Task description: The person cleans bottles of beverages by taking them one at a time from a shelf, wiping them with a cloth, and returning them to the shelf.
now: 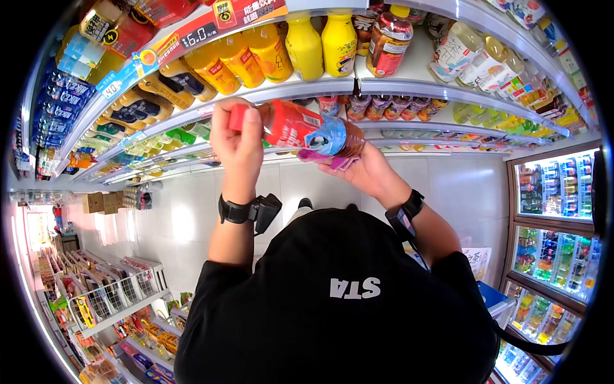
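Note:
A drink bottle (291, 126) with a red and blue label and dark liquid is held almost level in front of the shelves. My left hand (238, 131) is closed around its red cap end. At the base end, my right hand (364, 169) grips the bottle from below, with a purple cloth (329, 159) between palm and bottle. Part of the cloth and some right-hand fingers are hidden behind the bottle. Just beyond it, yellow bottles (305, 48) and orange juice bottles (242, 61) stand on the upper shelf.
The shelf edge (307, 91) runs close beyond my hands, with more bottle rows on lower tiers. Glass-door drink coolers (555, 185) stand at the right. A wire rack of packaged goods (121, 288) is at the lower left, and cardboard boxes (102, 203) sit on the left.

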Demonstrator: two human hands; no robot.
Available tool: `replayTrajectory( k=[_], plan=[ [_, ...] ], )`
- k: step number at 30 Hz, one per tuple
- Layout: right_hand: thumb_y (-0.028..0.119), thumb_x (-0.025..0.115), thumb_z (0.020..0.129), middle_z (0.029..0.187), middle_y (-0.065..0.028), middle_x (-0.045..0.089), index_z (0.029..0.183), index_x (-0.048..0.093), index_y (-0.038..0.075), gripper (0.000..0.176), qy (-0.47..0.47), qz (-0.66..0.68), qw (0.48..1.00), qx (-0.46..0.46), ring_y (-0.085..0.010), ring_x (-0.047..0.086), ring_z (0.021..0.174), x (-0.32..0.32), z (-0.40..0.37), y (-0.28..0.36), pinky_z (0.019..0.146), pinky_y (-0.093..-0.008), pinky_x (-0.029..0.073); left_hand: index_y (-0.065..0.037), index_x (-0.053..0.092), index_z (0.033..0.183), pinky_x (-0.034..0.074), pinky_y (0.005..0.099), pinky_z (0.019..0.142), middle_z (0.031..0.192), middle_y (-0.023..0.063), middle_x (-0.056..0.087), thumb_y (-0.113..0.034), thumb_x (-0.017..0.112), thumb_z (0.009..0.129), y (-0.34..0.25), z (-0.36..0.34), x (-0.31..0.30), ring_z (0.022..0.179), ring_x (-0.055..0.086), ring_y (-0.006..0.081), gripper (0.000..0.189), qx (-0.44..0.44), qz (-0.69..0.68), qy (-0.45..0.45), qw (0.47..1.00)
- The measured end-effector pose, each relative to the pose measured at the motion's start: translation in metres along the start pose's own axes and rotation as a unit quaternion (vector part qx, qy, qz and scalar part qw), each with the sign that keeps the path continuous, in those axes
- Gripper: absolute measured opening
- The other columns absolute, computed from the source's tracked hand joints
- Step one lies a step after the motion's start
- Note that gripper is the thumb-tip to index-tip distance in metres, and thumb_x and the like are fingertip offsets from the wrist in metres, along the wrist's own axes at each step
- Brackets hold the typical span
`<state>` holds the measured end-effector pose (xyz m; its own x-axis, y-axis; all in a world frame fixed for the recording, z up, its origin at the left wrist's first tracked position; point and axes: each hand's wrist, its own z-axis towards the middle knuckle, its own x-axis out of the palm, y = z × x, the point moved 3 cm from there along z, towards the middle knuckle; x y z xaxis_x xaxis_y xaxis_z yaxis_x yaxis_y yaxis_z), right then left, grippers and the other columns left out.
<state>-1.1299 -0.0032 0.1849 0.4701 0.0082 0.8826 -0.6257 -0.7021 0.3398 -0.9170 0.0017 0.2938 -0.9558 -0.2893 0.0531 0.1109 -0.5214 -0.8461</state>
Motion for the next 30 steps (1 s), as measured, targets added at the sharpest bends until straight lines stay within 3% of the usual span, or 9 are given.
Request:
replayTrajectory(
  k=[7, 9, 13, 15, 19, 22, 24, 27, 30],
  plan=[
    [0.028, 0.043, 0.105, 0.127, -0.0112, 0.061, 0.134, 0.050, 0.002, 0.040, -0.003, -0.070, 0.995, -0.077, -0.0246, 0.059, 0.117, -0.021, -0.008, 0.013, 0.099, -0.0441, 0.050, -0.003, 0.055, 0.098, 0.044, 0.0213, 0.067, 0.086, 0.0016, 0.056, -0.014, 0.064, 0.093, 0.009, -0.005, -0.004, 0.073, 0.049, 0.0068, 0.016, 0.004, 0.058, 0.040, 0.997],
    [0.024, 0.049, 0.103, 0.124, -0.0077, 0.062, 0.132, 0.053, 0.001, 0.037, -0.109, -0.185, 0.961, -0.176, -0.0175, 0.059, 0.114, -0.020, -0.019, 0.024, 0.099, -0.0352, 0.047, -0.002, 0.055, 0.097, 0.045, 0.0225, 0.068, 0.086, 0.0029, 0.057, -0.013, 0.064, 0.093, 0.010, -0.007, -0.001, 0.074, 0.051, 0.0078, 0.015, -0.041, 0.000, 0.009, 0.999],
    [0.020, 0.053, 0.102, 0.123, -0.0058, 0.061, 0.132, 0.054, 0.000, 0.035, -0.079, -0.337, 0.912, -0.220, -0.0133, 0.058, 0.111, -0.011, -0.022, 0.035, 0.097, -0.0295, 0.045, -0.003, 0.058, 0.097, 0.049, 0.0299, 0.072, 0.087, 0.0089, 0.062, -0.019, 0.068, 0.086, 0.000, -0.003, 0.004, 0.076, 0.061, 0.0209, 0.022, 0.080, 0.170, 0.137, 0.973],
    [0.020, 0.051, 0.103, 0.122, -0.0051, 0.062, 0.132, 0.055, 0.000, 0.036, 0.066, -0.451, 0.871, -0.184, -0.0121, 0.057, 0.111, 0.020, -0.018, 0.030, 0.097, -0.0279, 0.044, -0.004, 0.058, 0.097, 0.049, 0.0311, 0.073, 0.087, 0.0102, 0.062, -0.023, 0.068, 0.086, 0.000, -0.003, 0.016, 0.077, 0.062, 0.0242, 0.024, 0.085, 0.155, 0.199, 0.964],
    [0.018, 0.051, 0.102, 0.121, -0.0082, 0.064, 0.132, 0.054, -0.003, 0.037, 0.057, -0.316, 0.947, -0.006, -0.0139, 0.061, 0.108, 0.029, 0.016, 0.031, 0.096, -0.0284, 0.047, -0.005, 0.058, 0.095, 0.050, 0.0333, 0.073, 0.088, 0.0107, 0.062, -0.027, 0.067, 0.085, -0.008, -0.006, 0.036, 0.079, 0.062, 0.0276, 0.026, 0.099, 0.120, 0.261, 0.953],
    [0.020, 0.056, 0.098, 0.122, -0.0097, 0.064, 0.132, 0.054, -0.003, 0.041, 0.116, -0.307, 0.941, 0.081, -0.0150, 0.063, 0.104, 0.017, 0.033, 0.030, 0.094, -0.0314, 0.049, -0.005, 0.059, 0.095, 0.050, 0.0325, 0.073, 0.089, 0.0100, 0.062, -0.025, 0.068, 0.084, -0.010, -0.003, 0.042, 0.079, 0.062, 0.0267, 0.025, 0.145, 0.134, 0.287, 0.937],
    [0.026, 0.060, 0.096, 0.124, -0.0110, 0.064, 0.132, 0.055, -0.001, 0.045, 0.102, -0.326, 0.923, 0.176, -0.0160, 0.064, 0.105, 0.004, 0.038, 0.026, 0.095, -0.0347, 0.050, -0.005, 0.059, 0.096, 0.049, 0.0318, 0.073, 0.088, 0.0095, 0.062, -0.024, 0.068, 0.083, -0.014, -0.002, 0.035, 0.078, 0.061, 0.0255, 0.024, 0.121, 0.121, 0.269, 0.948],
    [0.025, 0.058, 0.097, 0.126, -0.0126, 0.064, 0.130, 0.055, -0.001, 0.042, 0.108, -0.348, 0.918, 0.157, -0.0190, 0.064, 0.109, -0.020, 0.025, 0.031, 0.097, -0.0365, 0.050, -0.006, 0.058, 0.099, 0.047, 0.0278, 0.070, 0.088, 0.0066, 0.061, -0.023, 0.067, 0.086, -0.010, -0.003, 0.015, 0.075, 0.058, 0.0168, 0.023, 0.094, 0.096, 0.198, 0.971],
    [0.027, 0.049, 0.102, 0.129, -0.0144, 0.061, 0.132, 0.053, 0.000, 0.041, 0.071, -0.131, 0.964, 0.222, -0.0247, 0.063, 0.114, -0.076, 0.031, 0.012, 0.100, -0.0422, 0.050, -0.005, 0.058, 0.099, 0.044, 0.0239, 0.067, 0.086, 0.0037, 0.061, -0.025, 0.066, 0.090, -0.005, -0.004, 0.001, 0.072, 0.053, 0.0106, 0.024, 0.056, 0.064, 0.133, 0.987]
  ],
)
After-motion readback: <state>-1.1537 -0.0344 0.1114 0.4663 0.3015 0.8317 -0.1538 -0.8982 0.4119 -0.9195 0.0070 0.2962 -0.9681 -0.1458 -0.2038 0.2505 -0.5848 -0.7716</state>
